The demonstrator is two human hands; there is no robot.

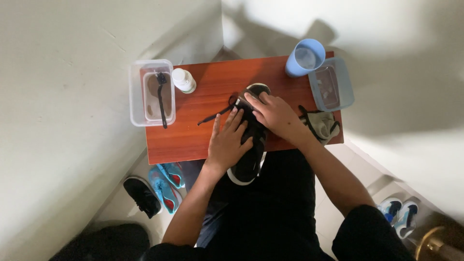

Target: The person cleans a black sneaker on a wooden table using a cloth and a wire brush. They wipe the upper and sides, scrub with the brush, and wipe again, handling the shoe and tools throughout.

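Left hand (pixel 228 142) lies flat with fingers spread on a black sneaker (pixel 249 145), pressing its upper rather than closing round it. Right hand (pixel 275 115) rests palm down over the sneaker's toe end, fingers curled lightly against it; whether it pinches anything underneath cannot be told. The sneaker has a white sole edge and lies across the near edge of a small red-brown wooden table (pixel 203 130), toe toward the middle, heel hanging over the person's lap. A loose black shoelace (pixel 215 116) trails from the shoe leftward across the tabletop.

Seen from the head camera, the table is crowded at its edges. At the far left corner a clear plastic tub (pixel 151 92) overhangs the side, with a black brush (pixel 161 96) lying in it. Just beside the tub stands a small white bottle (pixel 184 80). At the far right corner sits a blue cup (pixel 304 57), touching a second clear tub (pixel 331 87) that overhangs the right edge. Near the right edge, just beyond the right wrist, lies a grey cloth with black straps (pixel 321 124).

Bare wood shows in the table's middle and near left, around the lace. Pale walls close in on the left and behind the table. On the floor to the left lie a black shoe (pixel 141 195) and turquoise shoes (pixel 166 186); another pale blue pair (pixel 398 212) lies to the right.
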